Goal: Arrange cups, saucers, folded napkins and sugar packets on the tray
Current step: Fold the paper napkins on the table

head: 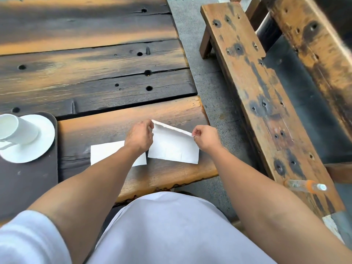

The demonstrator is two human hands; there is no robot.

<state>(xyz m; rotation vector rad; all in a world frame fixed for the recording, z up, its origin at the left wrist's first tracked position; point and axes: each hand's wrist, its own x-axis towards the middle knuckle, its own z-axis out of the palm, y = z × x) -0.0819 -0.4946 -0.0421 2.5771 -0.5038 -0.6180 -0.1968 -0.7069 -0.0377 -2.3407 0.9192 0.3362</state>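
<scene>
A white napkin (172, 147) stands half lifted on the wooden table, its lower edge resting on the wood. My left hand (140, 135) pinches its upper left corner and my right hand (204, 138) pinches its upper right corner. A second white napkin (106, 152) lies flat just to the left, partly under my left forearm. At the left edge a dark tray (28, 183) carries a white saucer (44, 138) with a white cup (18, 129) on it.
The plank table (95, 73) stretches away ahead. A worn wooden bench (266, 103) runs along the right, with a clear plastic bottle (304, 186) lying on it. Grey concrete floor (205, 82) separates table and bench.
</scene>
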